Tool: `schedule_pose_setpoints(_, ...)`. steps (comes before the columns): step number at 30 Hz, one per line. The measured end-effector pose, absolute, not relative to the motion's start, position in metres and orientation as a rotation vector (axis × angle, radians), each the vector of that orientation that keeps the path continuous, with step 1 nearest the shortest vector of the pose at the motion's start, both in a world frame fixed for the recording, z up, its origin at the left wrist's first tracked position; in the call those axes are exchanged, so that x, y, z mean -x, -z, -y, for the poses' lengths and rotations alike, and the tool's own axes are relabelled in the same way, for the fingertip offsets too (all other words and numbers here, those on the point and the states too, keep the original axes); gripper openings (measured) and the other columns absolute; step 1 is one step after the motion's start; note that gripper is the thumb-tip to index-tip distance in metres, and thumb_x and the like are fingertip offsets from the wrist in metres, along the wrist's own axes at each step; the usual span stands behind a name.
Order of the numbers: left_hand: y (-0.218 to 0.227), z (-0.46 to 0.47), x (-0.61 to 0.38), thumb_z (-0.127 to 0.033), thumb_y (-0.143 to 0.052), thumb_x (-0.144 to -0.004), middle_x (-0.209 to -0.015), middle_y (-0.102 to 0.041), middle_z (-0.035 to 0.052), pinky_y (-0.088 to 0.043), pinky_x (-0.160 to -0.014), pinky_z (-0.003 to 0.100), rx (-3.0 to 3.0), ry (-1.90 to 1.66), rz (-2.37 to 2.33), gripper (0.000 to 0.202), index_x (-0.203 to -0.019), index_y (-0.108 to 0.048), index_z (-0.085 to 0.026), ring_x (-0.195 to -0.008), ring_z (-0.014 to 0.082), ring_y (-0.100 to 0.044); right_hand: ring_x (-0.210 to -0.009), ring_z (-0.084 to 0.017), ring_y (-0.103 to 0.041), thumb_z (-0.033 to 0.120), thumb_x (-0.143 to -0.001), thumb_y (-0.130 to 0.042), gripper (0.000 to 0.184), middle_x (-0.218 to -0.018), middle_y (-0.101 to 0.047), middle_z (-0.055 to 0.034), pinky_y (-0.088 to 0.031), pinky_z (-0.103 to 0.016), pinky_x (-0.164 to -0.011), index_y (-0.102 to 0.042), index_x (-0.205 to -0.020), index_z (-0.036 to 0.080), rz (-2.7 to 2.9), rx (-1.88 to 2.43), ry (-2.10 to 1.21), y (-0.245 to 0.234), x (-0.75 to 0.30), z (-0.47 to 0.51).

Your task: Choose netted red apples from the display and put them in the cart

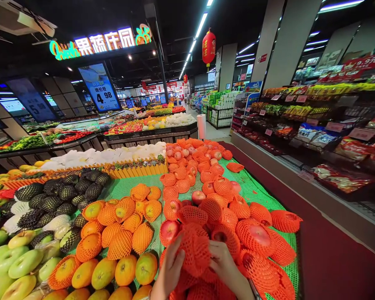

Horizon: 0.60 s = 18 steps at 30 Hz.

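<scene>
Between your fingers (176, 250) sits an orange foam net (195, 250); your left hand (170, 268) and right hand (225, 264) both grip it. Beyond them lie many netted apples (256, 235) and a few bare apples (169, 230).

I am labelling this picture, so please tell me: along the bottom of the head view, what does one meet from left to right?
Green apples → orange-yellow fruits → left hand → orange foam net, held by both hands → right hand → netted red apples → dark red floor.
</scene>
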<state>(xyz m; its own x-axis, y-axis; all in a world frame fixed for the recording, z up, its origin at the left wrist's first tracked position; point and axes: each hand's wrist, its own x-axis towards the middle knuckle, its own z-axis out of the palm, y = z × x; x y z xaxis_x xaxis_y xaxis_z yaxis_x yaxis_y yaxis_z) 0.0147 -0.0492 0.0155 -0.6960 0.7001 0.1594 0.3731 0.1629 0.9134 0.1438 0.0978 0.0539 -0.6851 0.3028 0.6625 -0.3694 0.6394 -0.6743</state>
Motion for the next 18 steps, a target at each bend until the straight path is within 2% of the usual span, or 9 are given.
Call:
schedule_pose_setpoints(2,-0.015,0.050,-0.014,-0.062,-0.049,-0.087,-0.131,-0.062,0.0161,-0.046,-0.106,0.048,-0.994,-1.563,-2.149,0.060,-0.118,-0.072,-0.016,-0.123,0.0309,-0.059,-0.060,-0.014,-0.056,0.022,-0.097,-0.043,0.038,-0.061,-0.057,-0.0017,-0.048,-0.020,-0.057,-0.056,-0.061,0.018,2.064,-0.050,-1.138,-0.057,-0.147,-0.095)
schedule_pose_setpoints(4,-0.017,0.048,-0.012,-0.066,-0.048,-0.086,-0.130,-0.063,0.0166,-0.046,-0.106,0.049,-1.004,-1.540,-2.149,0.065,-0.119,-0.071,-0.016,-0.124,0.0317,-0.059,-0.082,-0.018,-0.064,0.021,-0.097,-0.041,0.032,-0.076,-0.065,-0.0060,-0.055,-0.026,-0.078,-0.065,-0.075,0.020,2.095,-0.063,-1.164,-0.062,-0.152,-0.092)
schedule_pose_setpoints(6,-0.023,0.044,-0.012,-0.068,-0.046,-0.087,-0.131,-0.062,0.0165,-0.045,-0.107,0.050,-1.089,-1.482,-2.123,0.068,-0.124,-0.068,-0.016,-0.124,0.0313,-0.058,-0.104,-0.021,-0.063,0.016,-0.093,-0.041,0.028,-0.097,-0.068,-0.0103,-0.052,-0.035,-0.096,-0.069,-0.095,0.020,2.167,-0.055,-1.148,-0.064,-0.156,-0.090)
schedule_pose_setpoints(8,-0.030,0.041,-0.013,-0.068,-0.044,-0.089,-0.136,-0.058,0.0155,-0.041,-0.111,0.050,-1.222,-1.388,-2.057,0.069,-0.134,-0.061,-0.018,-0.129,0.0307,-0.054,-0.112,-0.022,-0.060,0.013,-0.088,-0.042,0.033,-0.110,-0.067,-0.0120,-0.047,-0.040,-0.105,-0.067,-0.109,0.019,2.214,0.019,-1.140,-0.061,-0.156,-0.089)
schedule_pose_setpoints(10,-0.035,0.040,-0.017,-0.068,-0.041,-0.091,-0.146,-0.049,0.0134,-0.033,-0.116,0.051,-1.299,-1.291,-1.992,0.071,-0.141,-0.052,-0.020,-0.137,0.0304,-0.045,-0.106,-0.022,-0.061,0.010,-0.085,-0.041,0.034,-0.107,-0.068,-0.0113,-0.049,-0.038,-0.102,-0.067,-0.105,0.018,2.199,0.104,-1.210,-0.056,-0.153,-0.089)
schedule_pose_setpoints(12,-0.035,0.042,-0.022,-0.072,-0.038,-0.090,-0.150,-0.044,0.0122,-0.030,-0.118,0.052,-1.277,-1.216,-1.961,0.076,-0.145,-0.047,-0.020,-0.140,0.0310,-0.042,-0.085,-0.019,-0.061,0.010,-0.082,-0.040,0.026,-0.086,-0.067,-0.0076,-0.054,-0.029,-0.084,-0.065,-0.081,0.017,2.117,0.135,-1.348,-0.052,-0.148,-0.090)
schedule_pose_setpoints(15,-0.029,0.046,-0.027,-0.082,-0.036,-0.083,-0.142,-0.053,0.0174,-0.035,-0.115,0.051,-1.133,-1.171,-1.996,0.092,-0.142,-0.051,-0.013,-0.132,0.0339,-0.049,-0.055,-0.012,-0.043,0.015,-0.084,-0.046,0.029,-0.057,-0.048,0.0003,-0.042,-0.020,-0.055,-0.040,-0.055,0.018,1.980,0.072,-1.527,-0.051,-0.144,-0.090)
schedule_pose_setpoints(16,-0.027,0.047,-0.027,-0.084,-0.036,-0.081,-0.138,-0.056,0.0187,-0.037,-0.114,0.052,-1.102,-1.168,-2.010,0.095,-0.140,-0.054,-0.012,-0.131,0.0347,-0.051,-0.053,-0.011,-0.039,0.020,-0.085,-0.050,0.034,-0.054,-0.044,0.0014,-0.039,-0.020,-0.053,-0.035,-0.054,0.018,1.957,0.053,-1.561,-0.050,-0.145,-0.089)
schedule_pose_setpoints(18,-0.026,0.049,-0.026,-0.083,-0.038,-0.081,-0.136,-0.058,0.0188,-0.036,-0.114,0.052,-1.118,-1.171,-2.014,0.093,-0.138,-0.057,-0.012,-0.131,0.0351,-0.051,-0.057,-0.013,-0.044,0.027,-0.087,-0.053,0.035,-0.058,-0.050,0.0000,-0.043,-0.021,-0.057,-0.040,-0.056,0.018,1.974,0.080,-1.599,-0.050,-0.149,-0.089)
